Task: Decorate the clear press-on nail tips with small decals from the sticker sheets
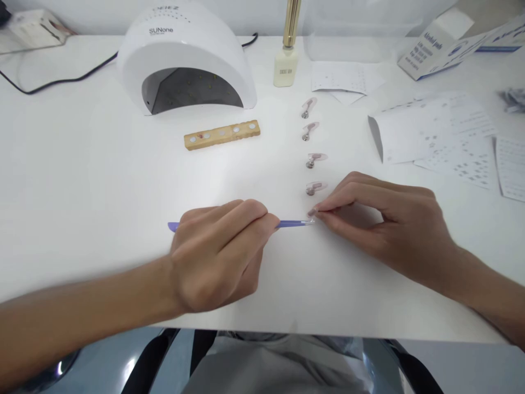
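Observation:
Purple tweezers (293,223) lie in my left hand (221,251), whose fingers are closed around them. The tweezers point right, and their pale tips meet the fingertips of my right hand (394,224). Thumb and index finger of that hand are pinched together over a tiny clear piece, too small and too hidden to name. Just beyond the pinch, several clear pinkish false nails on small metal stands form a column, the nearest nail (316,187) close to my right index finger and the farthest nail (308,107) toward the back.
A wooden strip (222,134) with round metal discs lies before a white nail lamp (184,54). Behind stands a pale polish bottle (286,65) with a gold cap. Printed sheets (418,131) and an alcohol pad box (435,46) are at right. The table's front edge runs below my hands.

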The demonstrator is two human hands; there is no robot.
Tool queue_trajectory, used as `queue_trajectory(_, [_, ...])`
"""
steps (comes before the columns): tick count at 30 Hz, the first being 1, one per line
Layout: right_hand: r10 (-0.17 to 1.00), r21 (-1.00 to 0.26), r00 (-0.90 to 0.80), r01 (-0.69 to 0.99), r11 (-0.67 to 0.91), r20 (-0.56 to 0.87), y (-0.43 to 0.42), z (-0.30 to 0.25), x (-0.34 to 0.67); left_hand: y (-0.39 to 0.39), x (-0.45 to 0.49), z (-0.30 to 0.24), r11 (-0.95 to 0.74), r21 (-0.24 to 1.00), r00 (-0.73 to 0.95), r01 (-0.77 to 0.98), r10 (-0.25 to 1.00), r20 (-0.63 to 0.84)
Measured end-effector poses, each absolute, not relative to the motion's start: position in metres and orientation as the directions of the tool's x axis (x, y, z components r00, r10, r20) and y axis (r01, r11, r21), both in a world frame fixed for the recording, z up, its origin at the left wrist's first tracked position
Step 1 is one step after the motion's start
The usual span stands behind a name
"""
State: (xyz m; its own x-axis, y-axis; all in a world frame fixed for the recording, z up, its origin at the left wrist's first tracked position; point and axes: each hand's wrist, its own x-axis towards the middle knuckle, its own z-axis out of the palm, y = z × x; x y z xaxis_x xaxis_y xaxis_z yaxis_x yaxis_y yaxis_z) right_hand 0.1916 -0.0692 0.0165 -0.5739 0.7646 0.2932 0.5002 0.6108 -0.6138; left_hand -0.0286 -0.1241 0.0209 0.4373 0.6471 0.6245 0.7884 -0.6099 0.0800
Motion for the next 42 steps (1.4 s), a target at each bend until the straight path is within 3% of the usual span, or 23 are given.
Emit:
queue_trajectory(13, [0.718,-0.605,-0.635,0.463,0.648,0.284,-0.068,0.017,0.193,-0.123,-0.027,0.018,-0.595,0.114,0.404,0.796,0.662,0.632])
queue_trajectory(20, [0.58,-0.529,-0.726,0.349,0.774,0.369,-0.064,0.011,0.2,-0.123,-0.026,0.019,-0.579,0.162,0.387,0.799,0.702,0.598])
queue_trajectory(28, [0.554,-0.49,-0.749,0.353,0.797,0.362,-0.063,0.01,0.204,-0.124,-0.025,0.021,-0.538,0.197,0.377,0.82,0.765,0.522])
queue_trajectory(32, [0.588,-0.529,-0.729,0.363,0.767,0.352,-0.063,0.013,0.2,-0.124,-0.024,0.021,-0.517,0.222,0.357,0.827,0.787,0.504])
queue_trajectory(37, [0.736,-0.606,-0.624,0.487,0.629,0.263,-0.063,0.018,0.195,-0.122,-0.025,0.022,-0.537,0.258,0.332,0.803,0.763,0.554])
queue_trajectory(42, [0.813,-0.721,-0.556,0.492,0.489,0.172,-0.061,0.021,0.195,-0.115,-0.027,0.028,-0.485,0.521,0.183,0.702,0.83,0.526])
